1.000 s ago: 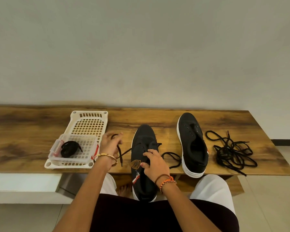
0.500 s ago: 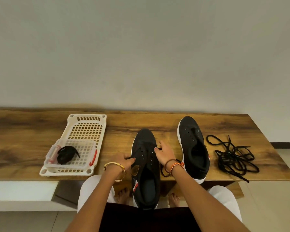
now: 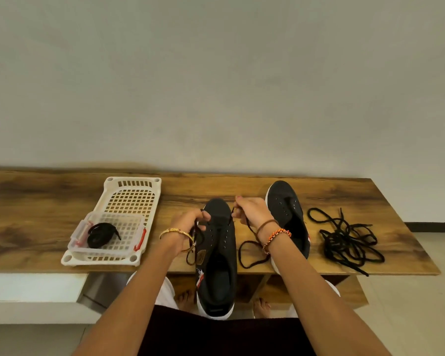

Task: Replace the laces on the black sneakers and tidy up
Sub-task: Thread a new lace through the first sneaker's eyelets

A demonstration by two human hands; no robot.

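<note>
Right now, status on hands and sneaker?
Left hand and right hand each pinch a lace end. Near sneaker barely laced. Nothing in the way.

Two sneakers [image 3: 217, 253] [image 3: 289, 217], two hands [image 3: 188, 224] [image 3: 252, 211]

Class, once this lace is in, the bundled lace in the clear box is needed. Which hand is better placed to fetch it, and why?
Left. The left hand is nearer the clear box holding the bundled lace; the right hand would have to cross the near sneaker.

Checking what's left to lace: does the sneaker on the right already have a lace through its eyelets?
No: the right sneaker shows bare eyelets, with no lace threaded.
</note>
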